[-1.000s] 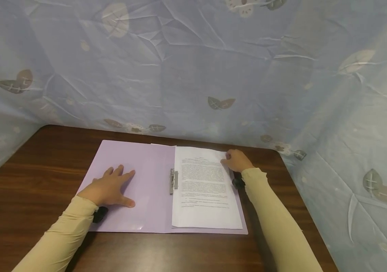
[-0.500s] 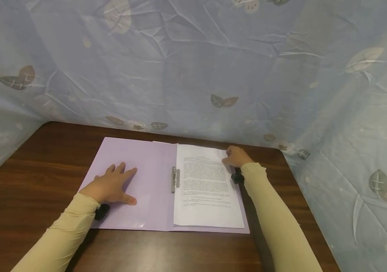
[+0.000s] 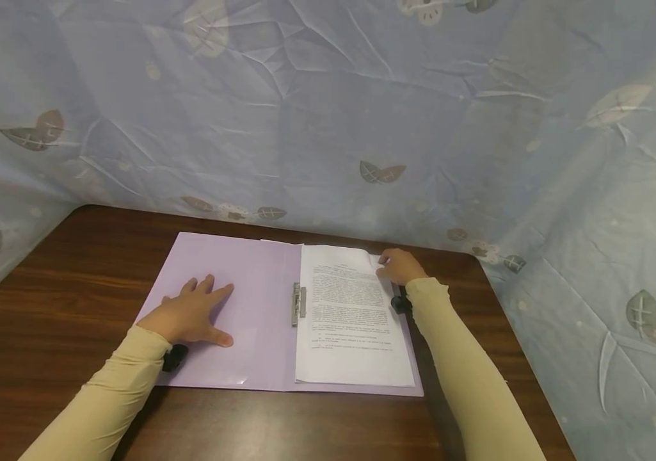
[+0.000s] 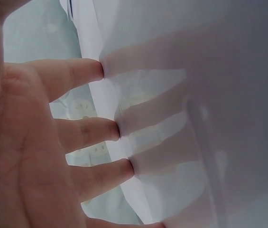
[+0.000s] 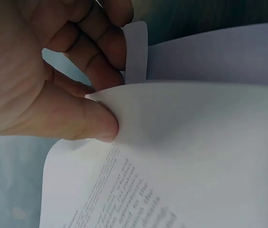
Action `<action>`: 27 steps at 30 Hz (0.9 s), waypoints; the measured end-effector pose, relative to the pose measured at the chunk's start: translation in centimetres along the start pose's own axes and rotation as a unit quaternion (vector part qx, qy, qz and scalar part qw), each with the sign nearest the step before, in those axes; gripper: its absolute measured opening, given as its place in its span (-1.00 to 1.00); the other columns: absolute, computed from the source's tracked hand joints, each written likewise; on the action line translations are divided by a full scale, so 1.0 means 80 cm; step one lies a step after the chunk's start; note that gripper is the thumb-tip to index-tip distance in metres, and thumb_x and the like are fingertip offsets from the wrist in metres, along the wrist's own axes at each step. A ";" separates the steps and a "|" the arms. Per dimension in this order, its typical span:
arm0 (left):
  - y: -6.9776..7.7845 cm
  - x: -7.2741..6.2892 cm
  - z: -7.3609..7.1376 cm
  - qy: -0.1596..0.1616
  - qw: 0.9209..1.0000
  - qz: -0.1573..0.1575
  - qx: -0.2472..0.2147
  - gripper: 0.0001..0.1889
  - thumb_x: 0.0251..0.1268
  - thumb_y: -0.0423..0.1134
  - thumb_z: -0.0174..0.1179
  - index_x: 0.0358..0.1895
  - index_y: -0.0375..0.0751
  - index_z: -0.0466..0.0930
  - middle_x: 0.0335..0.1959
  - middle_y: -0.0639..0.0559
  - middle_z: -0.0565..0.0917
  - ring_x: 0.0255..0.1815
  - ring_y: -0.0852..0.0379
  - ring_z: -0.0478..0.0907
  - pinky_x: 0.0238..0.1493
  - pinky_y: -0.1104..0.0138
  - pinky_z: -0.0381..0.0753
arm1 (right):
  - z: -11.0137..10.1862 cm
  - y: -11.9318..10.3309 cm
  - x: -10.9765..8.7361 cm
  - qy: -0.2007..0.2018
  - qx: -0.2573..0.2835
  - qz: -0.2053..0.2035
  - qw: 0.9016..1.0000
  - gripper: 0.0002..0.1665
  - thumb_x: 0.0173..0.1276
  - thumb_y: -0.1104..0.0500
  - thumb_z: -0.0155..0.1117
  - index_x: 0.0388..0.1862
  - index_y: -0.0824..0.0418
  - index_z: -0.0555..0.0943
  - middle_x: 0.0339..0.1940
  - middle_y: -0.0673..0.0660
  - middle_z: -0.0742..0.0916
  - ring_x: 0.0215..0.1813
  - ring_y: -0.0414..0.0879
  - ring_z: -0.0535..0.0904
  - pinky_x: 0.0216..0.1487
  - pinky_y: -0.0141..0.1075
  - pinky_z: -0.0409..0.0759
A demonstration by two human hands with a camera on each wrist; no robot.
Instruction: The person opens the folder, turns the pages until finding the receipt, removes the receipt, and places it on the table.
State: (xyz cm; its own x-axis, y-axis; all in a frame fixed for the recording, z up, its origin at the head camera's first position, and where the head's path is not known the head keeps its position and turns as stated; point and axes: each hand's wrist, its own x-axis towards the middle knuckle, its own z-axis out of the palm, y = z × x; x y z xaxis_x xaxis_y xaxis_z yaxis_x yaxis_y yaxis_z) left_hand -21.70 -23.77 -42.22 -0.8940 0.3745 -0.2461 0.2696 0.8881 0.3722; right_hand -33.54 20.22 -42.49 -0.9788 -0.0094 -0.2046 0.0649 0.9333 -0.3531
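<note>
A pale purple folder [image 3: 253, 314] lies spread flat on the table. On its left cover rests my left hand [image 3: 192, 314], fingers straight and spread; in the left wrist view its fingertips touch the glossy cover [image 4: 238, 118], which reflects them. Printed papers [image 3: 356, 365] lie on the folder's right side, beside a metal clip [image 3: 296, 304] near the spine. At their upper right corner, my right hand [image 3: 399, 267] pinches the top sheet. The right wrist view shows the thumb on the bent sheet [image 5: 200, 128], with a printed page below and a rounded purple tab [image 5: 136, 52] by the fingers.
The dark wooden table [image 3: 63, 288] extends to both sides of the folder and in front of it. Patterned blue-grey cloth [image 3: 316, 115] hangs behind the table and along its sides. A white edge [image 3: 272, 241] pokes out behind the folder's top.
The top sheet's upper right corner now curls up and leftward in my right hand, showing white paper beneath. My left hand stays on the cover. The head view has shifted slightly.
</note>
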 end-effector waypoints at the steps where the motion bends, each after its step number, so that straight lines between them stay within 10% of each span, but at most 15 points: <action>1: 0.000 0.000 0.000 0.000 1.000 0.000 0.000 0.21 -0.14 0.30 0.57 0.58 -0.25 0.25 0.55 -0.62 0.07 0.51 -0.74 -0.06 0.12 -0.70 0.07 | 0.000 0.000 0.000 0.002 -0.003 0.000 1.000 -0.58 0.40 0.14 0.36 0.17 0.29 0.65 0.20 0.30 0.71 0.01 0.18 0.62 0.17 0.12 0.55; 7: 0.002 -0.002 -0.002 -0.001 1.000 -0.003 -0.003 0.20 -0.13 0.29 0.57 0.58 -0.25 0.25 0.56 -0.62 0.06 0.51 -0.74 -0.08 0.14 -0.69 0.04 | -0.002 0.002 0.000 0.023 -0.015 -0.011 1.000 -0.49 0.36 0.18 0.31 0.26 0.31 0.60 0.16 0.30 0.72 0.09 0.21 0.64 0.25 0.20 0.46; 13: 0.001 -0.003 -0.003 -0.001 1.000 -0.003 -0.004 0.20 -0.12 0.29 0.57 0.58 -0.26 0.25 0.55 -0.62 0.06 0.51 -0.74 -0.08 0.15 -0.69 0.03 | -0.016 0.010 -0.009 0.016 0.090 -0.024 0.995 -0.32 0.42 0.16 0.30 0.43 0.42 0.40 0.13 0.35 0.66 0.06 0.19 0.66 0.11 0.04 0.65; 21: 0.001 -0.003 -0.001 -0.002 1.000 -0.003 -0.008 0.21 -0.13 0.29 0.58 0.58 -0.28 0.24 0.55 -0.64 0.05 0.51 -0.74 -0.08 0.15 -0.69 0.04 | -0.032 0.032 -0.053 -0.093 0.147 -0.028 0.984 -0.76 0.49 0.06 0.31 -0.25 0.23 0.68 -0.36 0.15 0.71 -0.28 0.02 0.60 -0.18 -0.16 0.56; 27: -0.002 0.000 0.001 0.002 1.000 0.001 -0.012 0.21 -0.14 0.29 0.58 0.57 -0.28 0.25 0.54 -0.64 0.06 0.50 -0.75 -0.07 0.12 -0.70 0.04 | -0.025 0.038 -0.088 -0.090 0.193 -0.068 0.975 -0.71 0.53 0.05 0.27 -0.35 0.20 0.64 -0.47 0.15 0.68 -0.37 0.03 0.60 -0.29 -0.18 0.55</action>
State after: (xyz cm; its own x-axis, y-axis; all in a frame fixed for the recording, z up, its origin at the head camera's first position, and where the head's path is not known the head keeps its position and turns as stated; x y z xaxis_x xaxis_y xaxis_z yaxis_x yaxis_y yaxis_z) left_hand -21.68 -23.88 -42.37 -0.8946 0.3759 -0.2416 0.2631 0.8802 0.3950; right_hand -26.81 23.83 -40.31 -0.9361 -0.2188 -0.2755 0.0388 0.7142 -0.6989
